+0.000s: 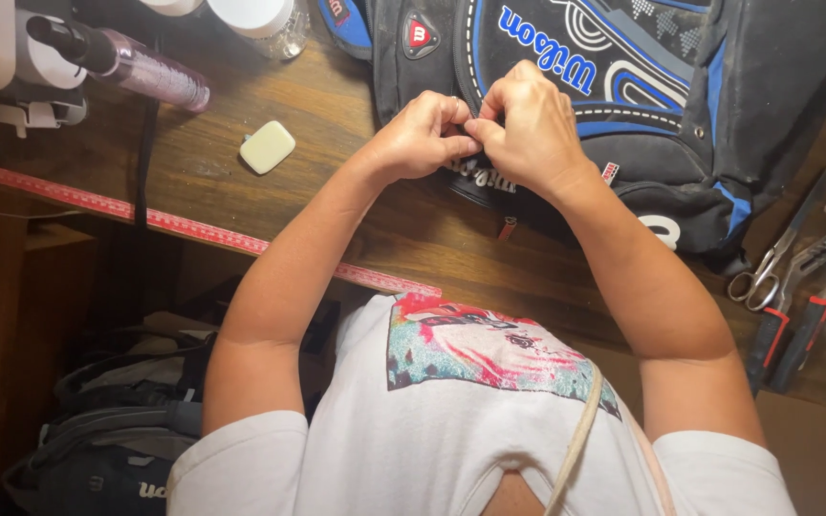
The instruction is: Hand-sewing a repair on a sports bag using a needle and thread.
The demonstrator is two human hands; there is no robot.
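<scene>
the black and blue sports bag, heavy woven fabric with white stitching and padded panels, lies at the far middle of the wooden table, its near edge facing the person. both hands meet at that edge: the left hand and the right hand are curled tight, fingertips pinched together on a small part of the bag's dark trim; what exactly sits between the fingers is hidden by the knuckles. a small metal zip pull hangs just below. left of the hands lies a pale, rounded square block, smooth and matte, and further off a pink translucent spray bottle on its side. a red measuring strip runs along the table's front edge. at the right lie steel scissors and red-handled pliers. another grey bag slumps on the floor
</scene>
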